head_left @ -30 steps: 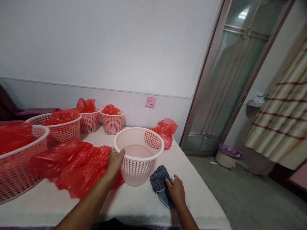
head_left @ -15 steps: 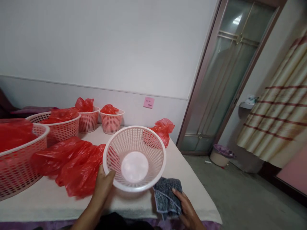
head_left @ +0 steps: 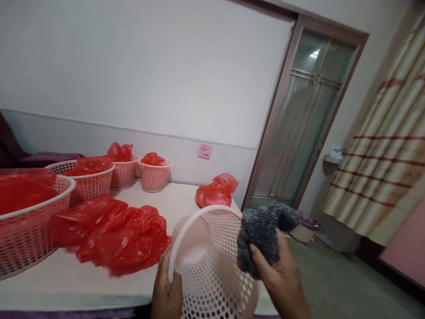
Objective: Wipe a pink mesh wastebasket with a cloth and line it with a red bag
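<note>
The left hand [head_left: 168,283] is clamped on the rim of a pale pink perforated plastic basket [head_left: 214,270], thumb on one side and fingers behind. The right hand [head_left: 282,270] is closed around a bunched dark grey fleecy cloth [head_left: 260,237], its thumb pressed into the near side. The basket is tipped over at the near edge of the white-covered table [head_left: 186,192], mouth turned toward the right hand; the cloth overlaps its rim in this view, and whether the two touch I cannot tell.

Only one hand grips the basket, and at one spot on the rim, so a hard push from the cloth side could twist it out of that hold or, being so near the edge, send it off the table. The cloth's loose end hangs outside the fist and could snag in the holes or on the rim.

Just left of the basket lies a crumpled heap of red plastic bags [head_left: 122,239]; a leftward swing of the basket could drag or push the heap. Beyond stand a large basket [head_left: 36,226] and smaller ones holding red bags, well apart from the hands. A knotted red bag [head_left: 217,192] sits behind the tipped basket, near enough to be knocked if it rolls back.
</note>
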The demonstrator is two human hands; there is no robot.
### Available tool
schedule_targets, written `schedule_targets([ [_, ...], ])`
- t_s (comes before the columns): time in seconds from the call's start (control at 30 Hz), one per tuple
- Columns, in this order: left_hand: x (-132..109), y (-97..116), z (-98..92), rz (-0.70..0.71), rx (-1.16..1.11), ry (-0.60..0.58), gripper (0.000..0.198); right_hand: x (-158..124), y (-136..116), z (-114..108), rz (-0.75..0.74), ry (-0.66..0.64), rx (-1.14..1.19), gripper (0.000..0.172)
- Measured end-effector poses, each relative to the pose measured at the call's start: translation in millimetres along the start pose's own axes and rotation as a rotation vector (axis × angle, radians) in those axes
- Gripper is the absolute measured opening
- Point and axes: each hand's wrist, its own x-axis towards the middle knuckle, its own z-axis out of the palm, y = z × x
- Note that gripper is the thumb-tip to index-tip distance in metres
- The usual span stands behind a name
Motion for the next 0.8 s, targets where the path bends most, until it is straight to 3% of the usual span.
schedule_targets([
  [0.07,-9,-5,6.1,0.127,0.042,-0.072,0.048,-3,-31,18,-0.294,-0.050,-0.121,0.053],
  [0.13,-16,-9,10.2,0.226,0.047,-0.106,0.045,-9,-53,37,-0.464,-0.189,-0.240,0.063],
  [0.27,-21,-18,12.2,0.232,0.045,-0.100,0.044,-22,-72,66,-0.573,-0.477,-0.385,0.066],
  [0.37,-22,-21,11.4,0.175,0.053,-0.094,0.044,-21,-69,73,-0.606,-0.552,-0.423,0.063],
  [0.53,-20,-14,15.6,0.218,0.038,-0.088,0.045,-1,-55,75,-0.622,-0.474,-0.466,0.046],
  [0.6,-19,-11,16.9,0.208,0.033,-0.093,0.046,10,-46,73,-0.595,-0.408,-0.486,0.046],
  [0.7,-17,-11,13.6,0.149,0.017,-0.066,0.046,26,-23,65,-0.485,-0.323,-0.509,0.055],
  [0.8,-14,-15,5.4,0.049,-0.012,-0.027,0.047,35,10,53,-0.280,-0.245,-0.491,0.059],
])
